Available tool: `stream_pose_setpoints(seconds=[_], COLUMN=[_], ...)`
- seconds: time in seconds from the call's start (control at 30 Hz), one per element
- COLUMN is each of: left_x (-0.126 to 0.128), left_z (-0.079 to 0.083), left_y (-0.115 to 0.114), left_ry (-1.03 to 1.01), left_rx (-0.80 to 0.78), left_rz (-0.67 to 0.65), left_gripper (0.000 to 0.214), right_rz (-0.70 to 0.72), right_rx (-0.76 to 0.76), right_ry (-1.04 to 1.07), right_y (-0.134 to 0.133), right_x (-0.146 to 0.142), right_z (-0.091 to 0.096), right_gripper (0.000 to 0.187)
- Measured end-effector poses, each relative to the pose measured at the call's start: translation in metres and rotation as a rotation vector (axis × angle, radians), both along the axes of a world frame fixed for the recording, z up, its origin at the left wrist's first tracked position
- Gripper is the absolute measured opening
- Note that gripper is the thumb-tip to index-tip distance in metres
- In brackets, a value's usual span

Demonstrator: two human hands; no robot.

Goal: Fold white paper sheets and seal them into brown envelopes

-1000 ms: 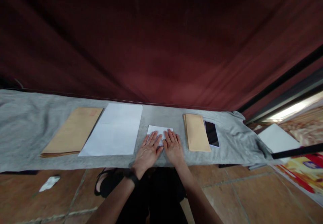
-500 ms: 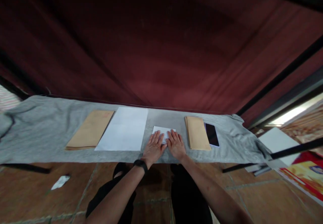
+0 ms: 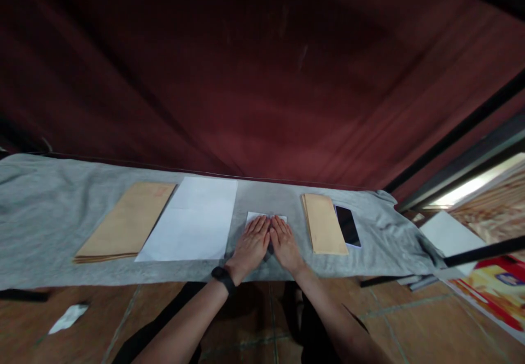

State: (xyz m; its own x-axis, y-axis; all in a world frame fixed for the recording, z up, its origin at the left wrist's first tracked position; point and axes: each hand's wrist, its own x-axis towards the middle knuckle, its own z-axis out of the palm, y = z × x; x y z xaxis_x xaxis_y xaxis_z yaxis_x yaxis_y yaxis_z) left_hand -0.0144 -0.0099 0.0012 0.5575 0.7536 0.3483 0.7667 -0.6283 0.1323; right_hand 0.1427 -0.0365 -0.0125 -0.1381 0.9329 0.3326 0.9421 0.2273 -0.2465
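A small folded white paper (image 3: 255, 215) lies on the grey cloth (image 3: 270, 191), mostly hidden under my hands. My left hand (image 3: 252, 242) rests flat on its left part, fingers stretched out, with a black band on the wrist. On the right part my right hand (image 3: 285, 243) lies flat too, its fingers stretched away from me. The two hands almost touch at the thumbs and index fingers. Left of them is a stack of large white paper sheets (image 3: 192, 219). To the right sits a stack of small brown envelopes (image 3: 326, 224).
Large brown envelopes (image 3: 127, 219) are stacked at the left, beside the white sheets. A phone (image 3: 348, 225) lies right of the small envelopes. Dark red fabric (image 3: 262, 90) hangs behind the table. A white scrap (image 3: 68, 318) is on the tiled floor.
My hands have come closer together over the small paper and cover more of it. The whole view has shifted slightly; the stacks and phone have stayed in place on the cloth.
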Motion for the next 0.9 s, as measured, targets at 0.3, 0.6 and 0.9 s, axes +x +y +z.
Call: stream_pose_setpoints(seconds=[0.3,0.6,0.9], left_x=[0.0,0.008,0.008], left_z=[-0.014,-0.017,-0.004], left_y=[0.012,0.017,0.009], left_ry=[0.047,0.01,0.025], left_rx=[-0.046,-0.071,-0.013], left_rz=[0.059,0.163,0.151], left_gripper=[0.053,0.061,0.059], right_rz=[-0.003,-0.079,-0.03], right_rx=[-0.011,0.037,-0.023], right_ry=[-0.064,-0.101,-0.017], right_y=[-0.002,-0.008,-0.002], right_x=[0.008,0.029,0.02], right_z=[-0.006,-0.004,0.014], right_gripper=[0.053,0.054,0.052])
